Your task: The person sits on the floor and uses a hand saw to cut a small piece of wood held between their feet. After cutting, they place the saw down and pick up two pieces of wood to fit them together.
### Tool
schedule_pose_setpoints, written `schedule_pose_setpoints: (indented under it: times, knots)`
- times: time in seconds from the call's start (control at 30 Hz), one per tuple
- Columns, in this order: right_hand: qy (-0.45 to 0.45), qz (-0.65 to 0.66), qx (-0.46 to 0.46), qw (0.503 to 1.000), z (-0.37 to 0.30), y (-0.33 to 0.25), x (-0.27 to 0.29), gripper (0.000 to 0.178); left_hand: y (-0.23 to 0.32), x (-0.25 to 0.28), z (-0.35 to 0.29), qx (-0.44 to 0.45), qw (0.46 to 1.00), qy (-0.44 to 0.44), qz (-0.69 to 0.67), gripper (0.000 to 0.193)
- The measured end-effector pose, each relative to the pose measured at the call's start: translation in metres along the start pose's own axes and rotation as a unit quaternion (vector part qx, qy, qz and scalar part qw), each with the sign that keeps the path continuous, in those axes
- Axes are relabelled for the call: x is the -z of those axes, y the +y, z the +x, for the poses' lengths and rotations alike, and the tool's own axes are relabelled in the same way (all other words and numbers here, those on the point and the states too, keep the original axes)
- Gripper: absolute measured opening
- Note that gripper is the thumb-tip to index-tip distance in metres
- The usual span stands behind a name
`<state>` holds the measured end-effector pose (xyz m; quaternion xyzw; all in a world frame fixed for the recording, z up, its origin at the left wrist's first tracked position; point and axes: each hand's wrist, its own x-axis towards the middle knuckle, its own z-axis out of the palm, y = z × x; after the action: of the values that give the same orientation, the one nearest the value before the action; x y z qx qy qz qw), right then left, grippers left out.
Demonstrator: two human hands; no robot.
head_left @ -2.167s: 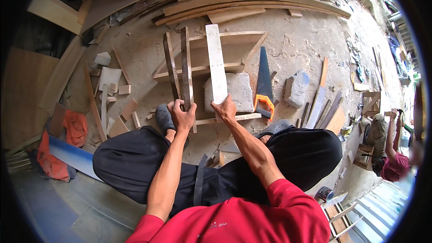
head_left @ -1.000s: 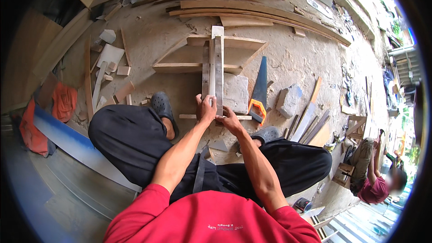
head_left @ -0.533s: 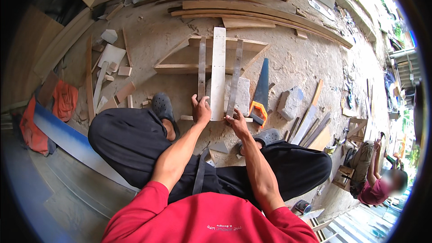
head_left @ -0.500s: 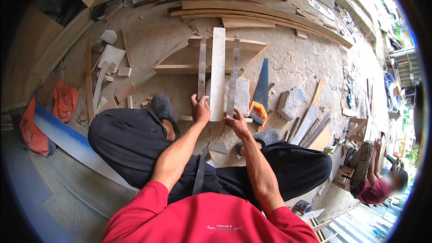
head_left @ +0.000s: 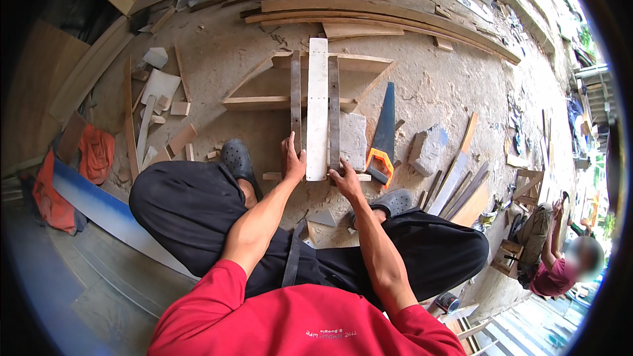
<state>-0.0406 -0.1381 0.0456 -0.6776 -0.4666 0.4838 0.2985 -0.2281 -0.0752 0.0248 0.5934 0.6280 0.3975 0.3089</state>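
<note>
Board (head_left: pixel 318 105) between two strips (head_left: pixel 295 92), across frame (head_left: pixel 257 103); handsaw (head_left: pixel 384 118) right, block (head_left: pixel 428 149) farther right.

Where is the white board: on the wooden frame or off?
On, apparently: the white board crosses the wooden frame, partly hiding it, between one dark strip at the left hand and another dark strip at the right hand.

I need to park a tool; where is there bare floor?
Left: floor between the offcuts and wooden frame. Right: a crumb-strewn patch between the saw, long boards and grey block. Crowded: around the left hand and right hand, with the white plank and dark strips.
</note>
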Motion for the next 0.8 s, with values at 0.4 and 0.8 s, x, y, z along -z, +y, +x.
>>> schedule_pose_setpoints:
  times: [0.4,0.8]
  knots:
    - [0.038,-0.186,0.012,0.982,-0.003,-0.041,0.006,0.049,-0.002,0.007,0.007,0.010,1.000,-0.029,-0.003,0.069]
    - [0.096,-0.179,0.124,0.971,0.001,-0.015,-0.018,0.033,-0.042,0.012,0.001,0.183,0.976,-0.062,-0.101,0.069]
